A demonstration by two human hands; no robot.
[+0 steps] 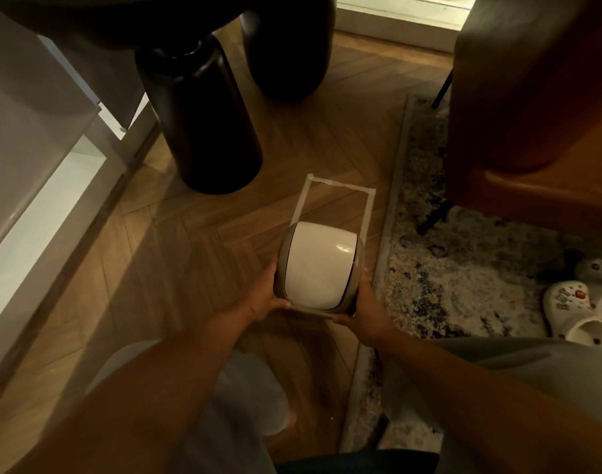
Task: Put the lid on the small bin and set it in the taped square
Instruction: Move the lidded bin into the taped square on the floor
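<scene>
Bin location: small bin (320, 266), lid (318, 261) fitted, centre frame, overlapping near edge of taped square (337, 200).
Grip: left hand (263, 297) and right hand (362, 311) clamped on opposite sides.
Handling: likely light, rigid, smooth plastic; hold body, not swing lid.

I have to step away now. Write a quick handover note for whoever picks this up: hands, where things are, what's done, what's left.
Left hand: gripping the left side of the small bin.
Right hand: gripping its right side and near bottom edge.
Lid: white swing lid, already seated on the bin.
Bin: held between both hands over the near end of the taped square on the wood floor; whether it touches the floor cannot be told.
Done: lid on.
Left: place the bin fully inside the tape, beside the rug, then let go.
</scene>
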